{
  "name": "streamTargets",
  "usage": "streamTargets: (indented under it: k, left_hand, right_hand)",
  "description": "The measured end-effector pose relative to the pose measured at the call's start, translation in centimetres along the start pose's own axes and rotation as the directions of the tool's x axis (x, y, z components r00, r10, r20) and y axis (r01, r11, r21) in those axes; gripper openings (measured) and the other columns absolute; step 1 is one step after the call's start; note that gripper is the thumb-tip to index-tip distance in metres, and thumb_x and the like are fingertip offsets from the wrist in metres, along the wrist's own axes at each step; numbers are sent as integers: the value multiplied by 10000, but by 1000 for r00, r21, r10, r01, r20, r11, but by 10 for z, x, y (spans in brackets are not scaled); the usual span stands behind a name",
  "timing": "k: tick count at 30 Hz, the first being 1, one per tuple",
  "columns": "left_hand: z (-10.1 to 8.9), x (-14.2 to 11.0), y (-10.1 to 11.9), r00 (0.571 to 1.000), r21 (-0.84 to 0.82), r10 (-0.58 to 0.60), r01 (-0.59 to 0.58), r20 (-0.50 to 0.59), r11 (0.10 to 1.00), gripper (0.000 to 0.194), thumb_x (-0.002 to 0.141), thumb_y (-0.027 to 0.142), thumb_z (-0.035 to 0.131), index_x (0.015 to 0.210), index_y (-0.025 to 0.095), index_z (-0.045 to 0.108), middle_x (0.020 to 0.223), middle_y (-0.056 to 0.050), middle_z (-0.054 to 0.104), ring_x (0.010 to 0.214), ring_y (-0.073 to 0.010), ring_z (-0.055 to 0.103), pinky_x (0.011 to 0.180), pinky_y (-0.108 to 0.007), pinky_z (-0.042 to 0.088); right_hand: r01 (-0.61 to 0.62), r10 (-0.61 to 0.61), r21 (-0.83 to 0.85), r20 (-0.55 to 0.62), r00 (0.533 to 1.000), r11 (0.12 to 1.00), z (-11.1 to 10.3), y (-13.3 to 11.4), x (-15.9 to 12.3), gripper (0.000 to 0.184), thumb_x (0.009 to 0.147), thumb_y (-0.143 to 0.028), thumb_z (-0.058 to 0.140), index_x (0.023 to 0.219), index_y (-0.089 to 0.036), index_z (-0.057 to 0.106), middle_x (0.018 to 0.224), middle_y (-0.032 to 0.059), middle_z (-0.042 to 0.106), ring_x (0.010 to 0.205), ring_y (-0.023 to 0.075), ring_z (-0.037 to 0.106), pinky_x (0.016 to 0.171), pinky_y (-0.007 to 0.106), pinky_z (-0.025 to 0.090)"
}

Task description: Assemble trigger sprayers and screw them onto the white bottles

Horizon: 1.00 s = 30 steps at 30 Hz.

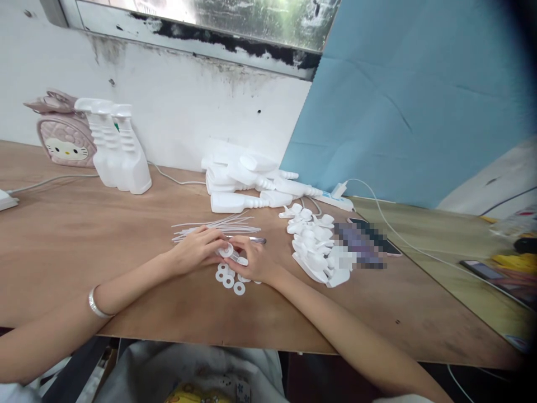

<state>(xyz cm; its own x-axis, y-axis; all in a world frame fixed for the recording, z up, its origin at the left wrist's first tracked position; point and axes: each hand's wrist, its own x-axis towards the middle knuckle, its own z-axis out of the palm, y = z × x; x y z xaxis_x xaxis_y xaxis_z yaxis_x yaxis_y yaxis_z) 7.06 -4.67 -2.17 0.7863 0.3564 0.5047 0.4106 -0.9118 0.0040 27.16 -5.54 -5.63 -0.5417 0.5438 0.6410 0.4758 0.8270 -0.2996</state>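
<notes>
White rings (pixel 228 286) partly behind right hand (pixel 254 261)

Free tabletop (pixel 75 240) left, white pieces (pixel 312 246) right

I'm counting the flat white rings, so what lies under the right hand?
Flat white rings on the table peek out from below the right hand, some partly covered by it. Anything the hand fully hides cannot be seen, so the total is uncertain.

We are facing a worktop (pixel 168 313): tubes (pixel 239 229) are lying behind the rings (pixel 235 289), bottles (pixel 235 202) farther back, a phone (pixel 380 237) rightward.
</notes>
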Motion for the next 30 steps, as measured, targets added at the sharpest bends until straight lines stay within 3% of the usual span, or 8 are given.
streamTargets:
  k: [14,16,19,21,24,27,30]
  left_hand:
    - [-3,1,1,997,-17,-24,25,75,1000,215,871,357,417,906,170,516,930,-67,527,804,-165,486,727,-280,332]
    - [-7,2,0,994,-104,-64,74,92,992,219,853,371,450,933,175,506,927,-57,540,817,-166,496,744,-281,343]
    - [-15,1,-8,972,-267,-216,232,89,935,285,817,399,498,983,169,467,912,-38,560,823,-157,515,746,-266,377]
    - [-18,-1,-18,948,-276,-313,318,64,907,238,837,380,459,936,164,481,882,-33,567,798,-149,522,719,-256,393]
    - [-17,-6,-32,935,-33,-351,353,54,935,197,860,299,396,815,167,534,815,-37,575,756,-157,517,666,-261,374]
    - [-11,-11,-39,930,280,-359,325,78,903,165,819,281,456,770,167,565,802,-55,586,767,-187,516,636,-282,336]
    - [-7,-14,-39,919,408,-377,304,111,861,168,778,312,522,729,160,573,771,-69,595,763,-214,526,616,-297,319]
  right_hand:
    - [-42,40,35,52,998,998,-3,-5,4,401,772,-324,524,1116,-191,368,989,83,592,817,164,608,666,280,504]
    - [-65,62,45,68,996,997,-3,-5,4,400,768,-321,525,1112,-191,370,994,82,592,829,168,606,673,282,503]
    - [-137,132,50,86,988,989,-4,-5,4,410,770,-321,518,1121,-187,354,996,82,599,848,172,602,675,287,500]
    - [-171,167,43,96,981,984,-5,-5,4,412,772,-326,512,1123,-185,349,999,88,600,852,174,601,673,290,496]
    - [-160,156,39,105,982,986,-6,-6,4,402,774,-330,507,1116,-184,356,1005,90,596,843,167,600,671,282,490]
    - [-147,146,10,105,984,989,-7,-6,5,376,782,-333,494,1103,-179,374,990,88,597,781,155,600,654,277,483]
    - [-150,153,-34,114,982,988,-7,-6,5,353,791,-342,478,1087,-170,390,978,92,597,719,149,594,633,276,476]
